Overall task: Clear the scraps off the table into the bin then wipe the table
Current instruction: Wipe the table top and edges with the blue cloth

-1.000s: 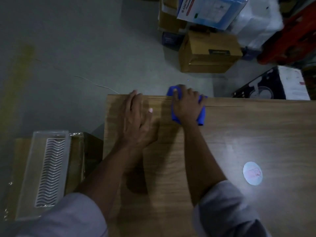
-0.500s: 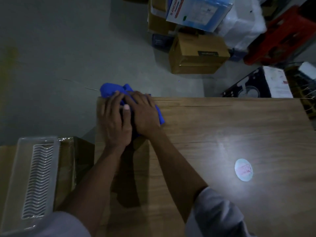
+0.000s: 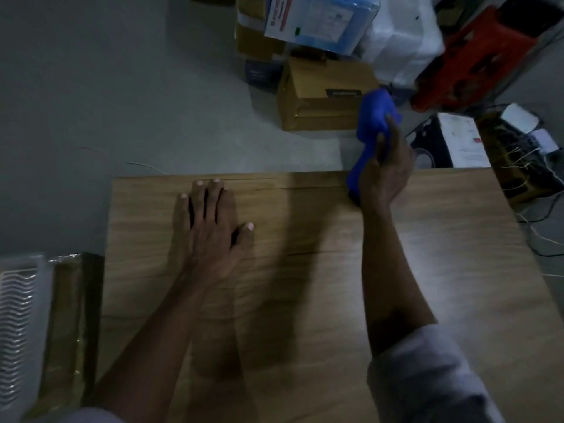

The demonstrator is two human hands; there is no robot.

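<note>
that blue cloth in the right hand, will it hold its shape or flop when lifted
Probably floppy: the blue cloth bunches and droops around the right hand gripping it. Likely light, since one hand alone holds it up.

Wooden table [image 3: 451,257]; left hand [image 3: 207,230] flat on it, near far edge.

Bare wood of the table [image 3: 427,254] runs between the 2 forearms and out to the right edge. The left hand [image 3: 207,230] lies flat at far left. The right hand [image 3: 386,175], gripping the blue cloth [image 3: 374,117], occupies the far edge.
</note>
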